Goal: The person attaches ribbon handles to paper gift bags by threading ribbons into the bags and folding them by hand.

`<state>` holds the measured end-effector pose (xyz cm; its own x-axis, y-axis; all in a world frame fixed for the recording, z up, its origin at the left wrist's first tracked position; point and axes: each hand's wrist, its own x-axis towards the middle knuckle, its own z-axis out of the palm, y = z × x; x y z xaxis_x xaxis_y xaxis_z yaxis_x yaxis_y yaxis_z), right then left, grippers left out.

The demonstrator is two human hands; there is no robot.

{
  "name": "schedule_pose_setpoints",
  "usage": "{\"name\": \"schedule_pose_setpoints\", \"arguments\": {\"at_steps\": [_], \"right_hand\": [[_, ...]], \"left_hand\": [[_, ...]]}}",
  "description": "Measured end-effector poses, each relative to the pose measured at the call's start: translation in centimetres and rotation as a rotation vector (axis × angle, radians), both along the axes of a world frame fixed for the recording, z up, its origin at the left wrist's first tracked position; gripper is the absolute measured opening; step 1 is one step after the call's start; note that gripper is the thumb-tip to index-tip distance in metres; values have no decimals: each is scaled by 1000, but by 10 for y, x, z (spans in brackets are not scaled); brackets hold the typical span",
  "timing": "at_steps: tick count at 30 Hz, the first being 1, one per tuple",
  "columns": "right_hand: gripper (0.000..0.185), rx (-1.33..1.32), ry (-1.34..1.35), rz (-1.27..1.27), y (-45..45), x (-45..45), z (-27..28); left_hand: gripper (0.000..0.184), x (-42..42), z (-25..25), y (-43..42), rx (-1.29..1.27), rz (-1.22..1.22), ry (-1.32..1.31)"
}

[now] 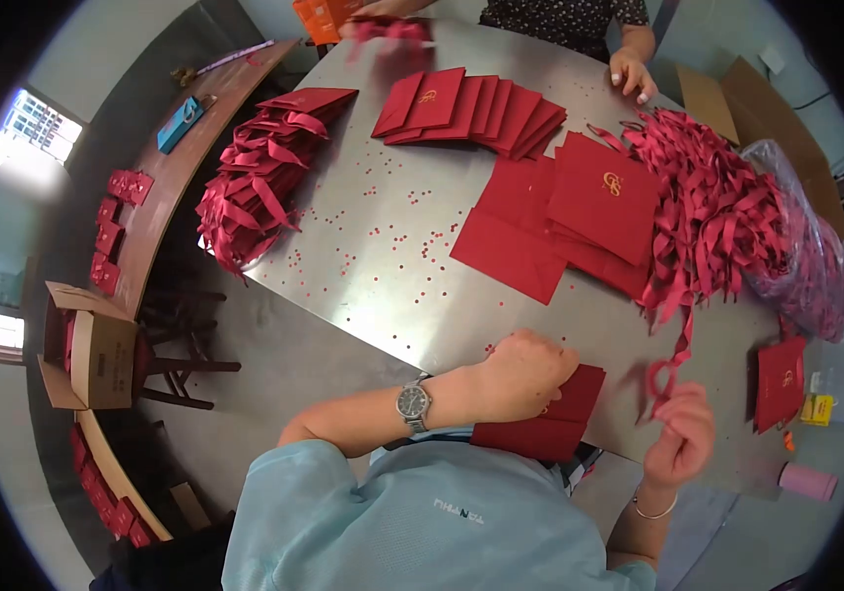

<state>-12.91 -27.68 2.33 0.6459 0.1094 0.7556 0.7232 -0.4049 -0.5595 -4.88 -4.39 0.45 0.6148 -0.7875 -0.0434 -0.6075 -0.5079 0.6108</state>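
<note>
Away at nine o'clock, small red packets point(110, 236) line the wooden bench point(230, 94), with an opened cardboard box point(105, 362) just below them. At ten, there's a blue box point(180, 125) on the wood, and nearer the centre a heap of ribboned red bags point(259, 182) on the metal bench point(442, 325). Red dots point(422, 236) scatter across the metal! At twelve, a co-worker's hand point(383, 8) blurs beside bunched ribbons; between twelve and one, a row of red bags point(486, 106) lies fanned out.

Down to four o'clock, and here's the left hand point(530, 366), fingers curled over a red bag point(552, 426) at the bench's near edge; whether that grip clasps the bag, I cannot tell. Flat red bags point(599, 192) sit stacked at two, the co-worker's other hand point(632, 77) above them. Out at four, farther off, the right hand point(683, 428) has a narrow grip, fingertips pinching a ribbon point(683, 335) that trails up to the ribbon pile point(708, 207), between two and three. Beside that pile bulges a clear plastic bag point(821, 261), and a pink cylinder point(806, 483) lies out at four.
</note>
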Motion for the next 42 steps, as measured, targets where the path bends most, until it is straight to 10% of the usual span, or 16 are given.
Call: {"name": "schedule_pose_setpoints", "arguments": {"at_steps": [30,42], "right_hand": [[10,-188,335,-458,27,-25,-84],[16,180,348,-534,3,8,-62]], "left_hand": [[23,-14,-58,-6,-246,182,-273],[24,6,-35,-14,-239,353,-19]]}}
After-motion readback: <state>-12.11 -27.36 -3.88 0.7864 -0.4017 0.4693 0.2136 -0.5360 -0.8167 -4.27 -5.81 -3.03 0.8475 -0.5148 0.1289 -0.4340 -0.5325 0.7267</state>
